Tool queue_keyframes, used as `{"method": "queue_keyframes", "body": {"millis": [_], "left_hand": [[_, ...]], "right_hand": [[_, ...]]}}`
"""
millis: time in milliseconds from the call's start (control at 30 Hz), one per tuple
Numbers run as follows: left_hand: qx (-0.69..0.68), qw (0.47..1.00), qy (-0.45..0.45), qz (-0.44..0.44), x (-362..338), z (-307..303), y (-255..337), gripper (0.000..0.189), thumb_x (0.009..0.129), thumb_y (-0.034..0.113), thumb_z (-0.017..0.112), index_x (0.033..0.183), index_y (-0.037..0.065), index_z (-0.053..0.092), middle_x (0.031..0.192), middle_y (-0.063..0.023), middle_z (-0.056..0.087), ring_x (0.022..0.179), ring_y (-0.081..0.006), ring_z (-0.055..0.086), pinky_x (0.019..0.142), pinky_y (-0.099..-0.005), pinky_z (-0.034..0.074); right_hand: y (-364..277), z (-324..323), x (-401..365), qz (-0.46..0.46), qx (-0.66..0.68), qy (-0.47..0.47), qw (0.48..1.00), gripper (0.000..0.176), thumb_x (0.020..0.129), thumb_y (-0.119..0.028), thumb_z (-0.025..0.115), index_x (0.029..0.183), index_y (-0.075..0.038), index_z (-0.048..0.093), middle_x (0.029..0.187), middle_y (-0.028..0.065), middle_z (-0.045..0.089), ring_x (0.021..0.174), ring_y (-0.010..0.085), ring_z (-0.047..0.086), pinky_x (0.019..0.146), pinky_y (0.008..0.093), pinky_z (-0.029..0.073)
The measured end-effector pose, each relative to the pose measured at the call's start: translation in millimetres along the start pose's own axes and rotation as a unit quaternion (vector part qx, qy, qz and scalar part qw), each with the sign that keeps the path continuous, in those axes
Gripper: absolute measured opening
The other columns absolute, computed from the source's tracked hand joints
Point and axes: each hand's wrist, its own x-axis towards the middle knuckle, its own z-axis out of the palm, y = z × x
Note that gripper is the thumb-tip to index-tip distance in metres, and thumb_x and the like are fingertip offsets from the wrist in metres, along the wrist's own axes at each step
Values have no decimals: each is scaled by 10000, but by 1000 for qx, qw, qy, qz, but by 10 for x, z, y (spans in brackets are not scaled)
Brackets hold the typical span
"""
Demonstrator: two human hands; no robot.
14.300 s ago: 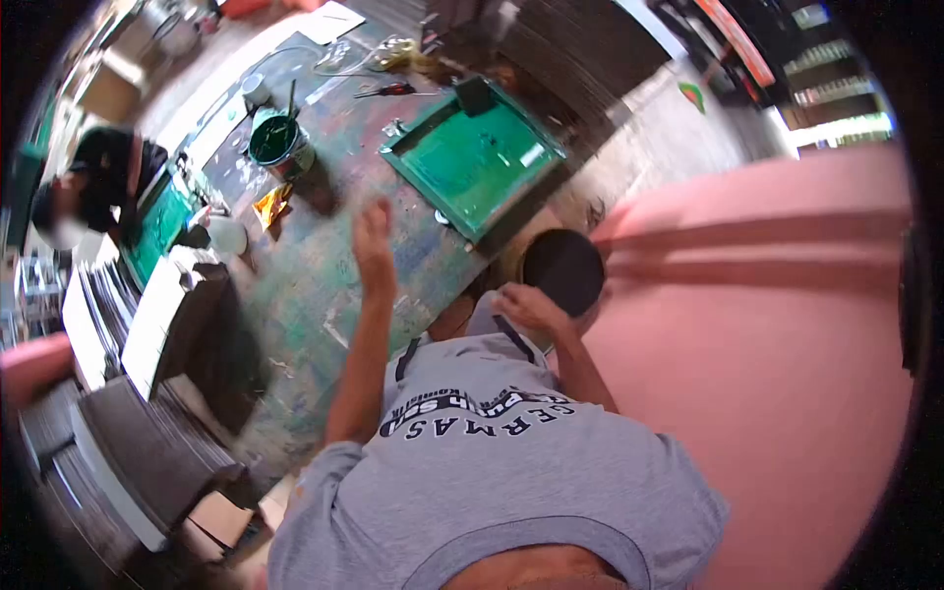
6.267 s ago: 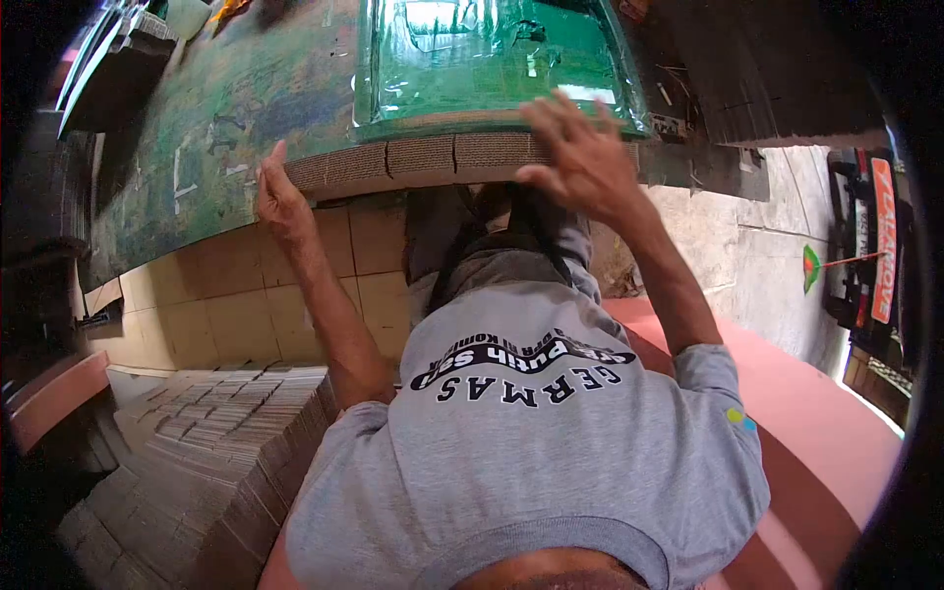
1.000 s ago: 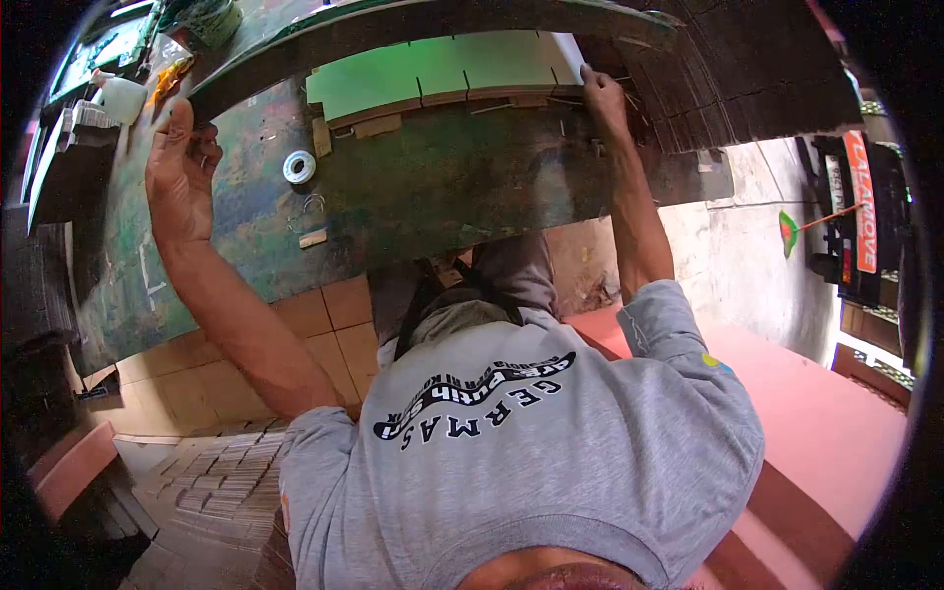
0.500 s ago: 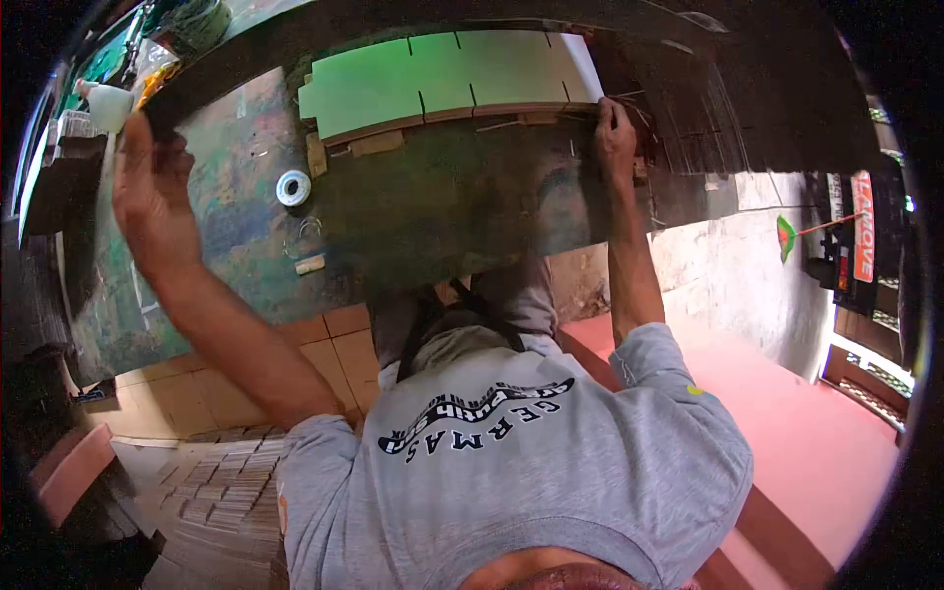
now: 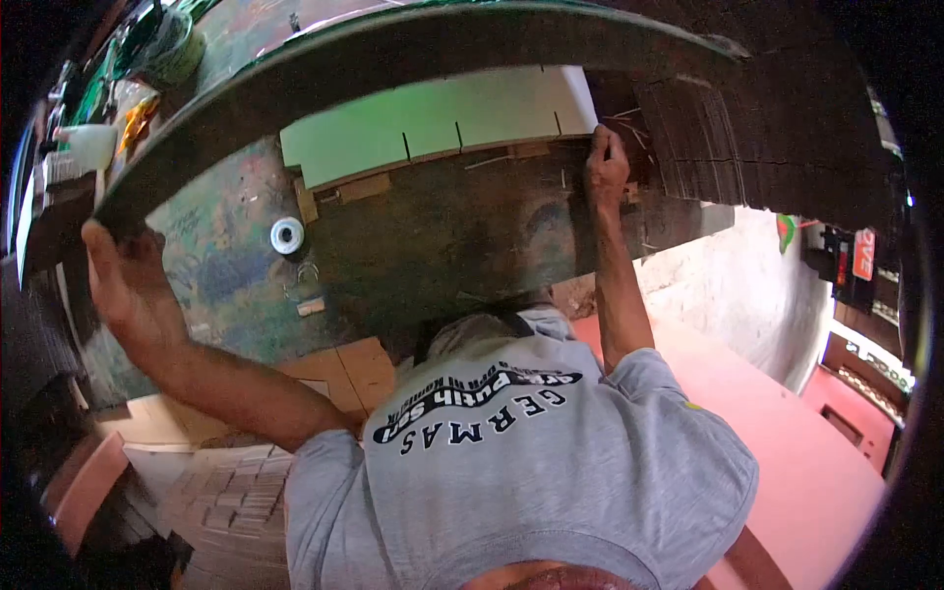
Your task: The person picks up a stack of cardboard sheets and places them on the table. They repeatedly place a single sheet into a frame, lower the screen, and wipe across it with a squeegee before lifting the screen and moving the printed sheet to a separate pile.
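Note:
My left hand [image 5: 133,285] is closed around the near left corner of a dark wooden frame [image 5: 393,51], whose long bar arches across the top of the view. Beneath that bar lies a pale slotted board [image 5: 472,113], tinted green, on top of a low stack; its far part is hidden. My right hand [image 5: 607,175] pinches the board's near right corner between thumb and fingers. A roll of tape [image 5: 275,239] sits on the worn table [image 5: 226,261], left of the stack, with a small light block [image 5: 311,307] nearer me.
Dark stacked sheets [image 5: 747,138] stand at the right. A white bottle [image 5: 90,147], a yellow-orange item [image 5: 138,123] and a bucket [image 5: 172,54] are at the far left. Slotted pieces [image 5: 236,492] are piled low at left; a pink surface [image 5: 728,433] lies at right.
The frame has come down nearer me with my left hand and now covers the far part of the board. My right hand keeps its corner. The view has tilted slightly.

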Motion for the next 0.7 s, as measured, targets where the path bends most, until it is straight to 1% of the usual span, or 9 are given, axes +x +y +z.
{"method": "queue_keyframes", "body": {"millis": [67, 133, 267, 467, 533, 567, 600, 667, 700], "left_hand": [[17, 1000, 9, 7, -29, 35, -17, 432, 938, 389, 659, 1186, 40, 608, 1059, -68, 666, 983, -193, 587, 883, -353, 446], [31, 998, 46, 6, -99, 125, -45, 399, 941, 396, 655, 1121, 41, 622, 969, -47, 657, 844, -125, 564, 758, -276, 429], [41, 995, 85, 10, -207, 193, -72, 372, 933, 381, 669, 1101, 50, 634, 932, -43, 661, 858, -140, 595, 752, -282, 454], [41, 997, 61, 26, -270, 172, -144, 412, 923, 425, 670, 1089, 49, 646, 933, -53, 674, 835, -147, 616, 761, -294, 472], [89, 990, 103, 37, -361, 267, -137, 440, 919, 443, 668, 1105, 45, 644, 934, -58, 677, 837, -149, 623, 781, -300, 486], [79, 992, 92, 42, -351, 243, -167, 449, 922, 445, 666, 1124, 45, 637, 938, -63, 679, 843, -150, 631, 790, -304, 493], [69, 993, 81, 47, -347, 201, -200, 458, 924, 446, 663, 1144, 46, 630, 943, -68, 681, 849, -151, 640, 799, -308, 500], [77, 991, 89, 60, -417, 190, -243, 462, 927, 447, 659, 1159, 50, 621, 946, -69, 686, 853, -147, 648, 803, -308, 505], [83, 992, 73, 65, -446, 191, -260, 466, 931, 449, 654, 1175, 54, 612, 950, -71, 691, 858, -144, 656, 807, -309, 511]], "right_hand": [[10, 43, 37, -14, 5, -5, 1000, 570, 1000, -533, 452, 1147, -17, 645, 1046, 194, 657, 950, 322, 634, 860, 401, 478], [71, -27, 3, -20, 0, -7, 1000, 554, 1004, -518, 453, 1145, -19, 647, 1030, 199, 657, 944, 329, 635, 847, 402, 479], [127, 32, 26, -73, 23, 12, 997, 471, 1004, -450, 468, 1132, -35, 652, 949, 201, 648, 886, 365, 631, 792, 438, 478], [25, -58, -30, -88, 52, -15, 995, 460, 1005, -421, 471, 1158, -24, 646, 1079, 231, 645, 994, 411, 613, 885, 432, 470], [-31, -77, -48, -67, 53, -4, 996, 470, 999, -424, 481, 1153, -9, 642, 1087, 240, 639, 995, 417, 607, 882, 448, 467], [147, 75, 37, -111, 21, 49, 992, 445, 988, -407, 512, 1170, -23, 642, 1128, 229, 631, 1042, 405, 592, 899, 459, 462], [142, 120, 75, -123, 33, 35, 991, 445, 988, -407, 512, 1170, -23, 642, 1128, 229, 631, 1042, 405, 592, 899, 459, 462], [82, 153, 46, -307, -23, 161, 938, 388, 973, -346, 562, 1187, -32, 637, 1168, 205, 624, 1086, 388, 575, 919, 467, 456], [-97, 115, 0, -337, 0, 142, 931, 357, 937, -276, 624, 1200, -35, 626, 1198, 178, 615, 1129, 371, 553, 956, 469, 443]]}}
